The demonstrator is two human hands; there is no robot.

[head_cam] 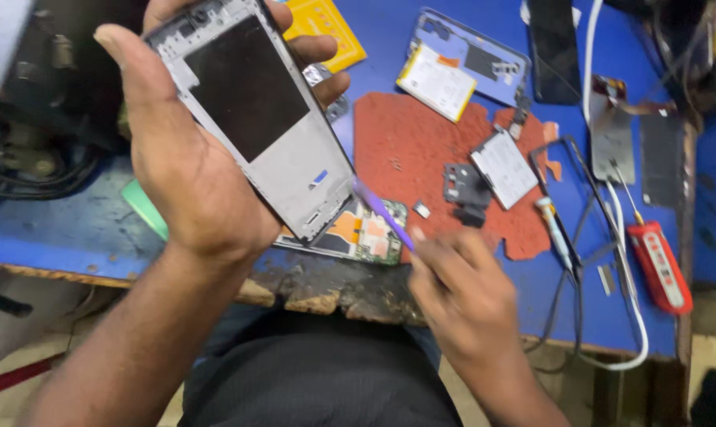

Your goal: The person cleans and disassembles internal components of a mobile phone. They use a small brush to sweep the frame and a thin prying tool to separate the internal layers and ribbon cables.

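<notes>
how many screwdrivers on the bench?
1 clearly: a red-handled screwdriver at the bench's right edge, beside the white cable. The thin purple tool in the right hand looks like a pry tool. Clutter may hide more.

Two hands are in view: the left hand (188, 170) and the right hand (460, 296). One grey phone frame (255, 119) lies in the left fingers. One purple tool (381, 212) is in the right fingers. Beyond the right fingers lie two white batteries (437, 81) and one red screwdriver (660, 265).
</notes>
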